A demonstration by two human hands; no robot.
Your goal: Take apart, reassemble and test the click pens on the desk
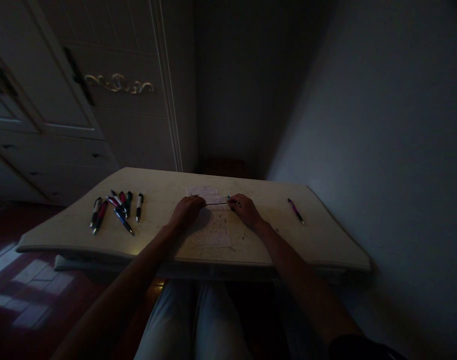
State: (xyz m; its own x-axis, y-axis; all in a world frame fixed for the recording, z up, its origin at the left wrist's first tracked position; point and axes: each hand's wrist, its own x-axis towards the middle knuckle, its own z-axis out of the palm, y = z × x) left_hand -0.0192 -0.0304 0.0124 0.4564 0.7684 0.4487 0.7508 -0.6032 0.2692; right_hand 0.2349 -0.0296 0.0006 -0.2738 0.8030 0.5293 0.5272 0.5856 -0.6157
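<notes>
Stretched level between my two hands is a thin dark rod that looks like a pen refill. Its left end is pinched in the closed fingers of my left hand. The fingers of my right hand are closed on the other end. A small green piece shows at my right fingertips; whether it is held or lies behind them I cannot tell. Under the hands lies a sheet of paper covered in handwriting, its upper part partly hidden by my left hand.
Several pens lie in a loose group at the left of the pale table. One purple-and-black pen rests alone on the right. White cabinets stand behind to the left, and a wall rises on the right. The room is dim.
</notes>
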